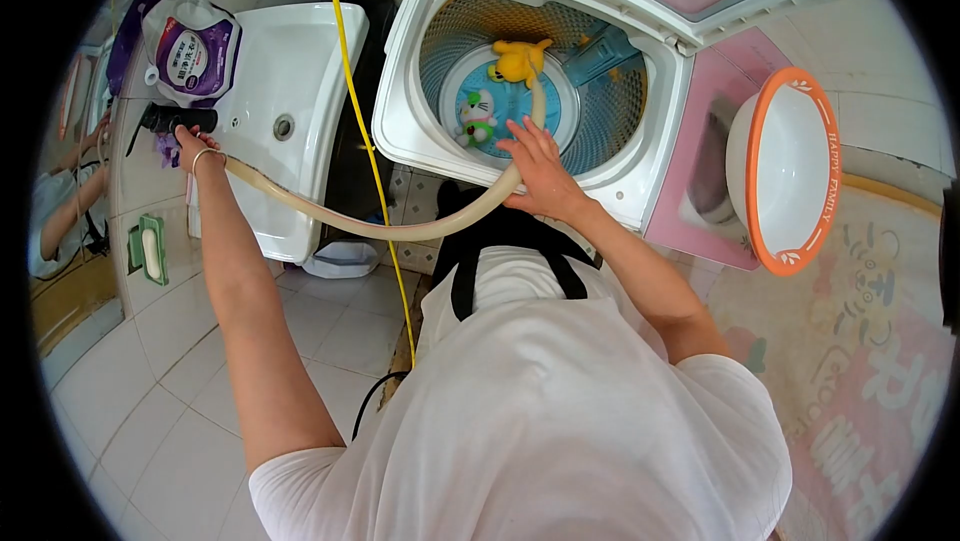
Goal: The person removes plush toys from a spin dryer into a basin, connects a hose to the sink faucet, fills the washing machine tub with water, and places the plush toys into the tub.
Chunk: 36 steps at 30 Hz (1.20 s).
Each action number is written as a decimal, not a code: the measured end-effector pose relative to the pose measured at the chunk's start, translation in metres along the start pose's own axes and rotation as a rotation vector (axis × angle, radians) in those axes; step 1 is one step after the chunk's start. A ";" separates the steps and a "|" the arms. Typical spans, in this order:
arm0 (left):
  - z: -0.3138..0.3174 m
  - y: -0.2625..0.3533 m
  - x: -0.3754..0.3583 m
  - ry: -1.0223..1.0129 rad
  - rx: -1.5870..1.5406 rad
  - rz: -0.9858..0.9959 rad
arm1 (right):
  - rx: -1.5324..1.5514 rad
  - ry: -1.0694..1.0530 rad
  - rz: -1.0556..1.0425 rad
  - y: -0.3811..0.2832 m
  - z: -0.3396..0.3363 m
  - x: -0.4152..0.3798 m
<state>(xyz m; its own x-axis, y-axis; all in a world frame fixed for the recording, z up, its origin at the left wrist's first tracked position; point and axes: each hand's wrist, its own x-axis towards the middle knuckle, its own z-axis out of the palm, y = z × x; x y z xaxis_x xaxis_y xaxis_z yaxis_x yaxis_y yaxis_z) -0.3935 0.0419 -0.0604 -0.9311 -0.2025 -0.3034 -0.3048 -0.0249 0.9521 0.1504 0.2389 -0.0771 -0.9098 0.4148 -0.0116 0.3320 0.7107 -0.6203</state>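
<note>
A beige flexible hose (400, 232) sags between my two hands. My left hand (196, 144) is closed around its end, right at the black faucet (180, 119) of the sink. The faucet's outlet is hidden there. My right hand (543, 169) holds the other stretch of hose between thumb and fingers at the front rim of the open washing machine (400, 126). From there the hose runs down into the drum. Inside lie a yellow plush toy (520, 62) and a white-and-green plush toy (478, 119).
A white sink (310, 61) stands left, with a purple-and-white detergent bag (190, 51) on its corner. A yellow cord (362, 121) hangs between sink and machine. At right, an orange-rimmed basin (790, 171) leans by the pink machine side (685, 161). A soap dish (150, 249) is on the left wall.
</note>
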 end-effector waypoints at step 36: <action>-0.002 -0.003 0.004 -0.011 -0.014 0.038 | -0.018 0.183 -0.041 0.003 0.008 0.002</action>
<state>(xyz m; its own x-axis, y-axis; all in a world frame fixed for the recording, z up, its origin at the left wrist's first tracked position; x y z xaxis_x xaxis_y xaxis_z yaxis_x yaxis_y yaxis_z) -0.3963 0.0395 -0.0646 -0.9441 -0.1924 -0.2675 -0.2666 -0.0309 0.9633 0.1473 0.2374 -0.0857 -0.8627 0.4808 0.1569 0.3020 0.7385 -0.6029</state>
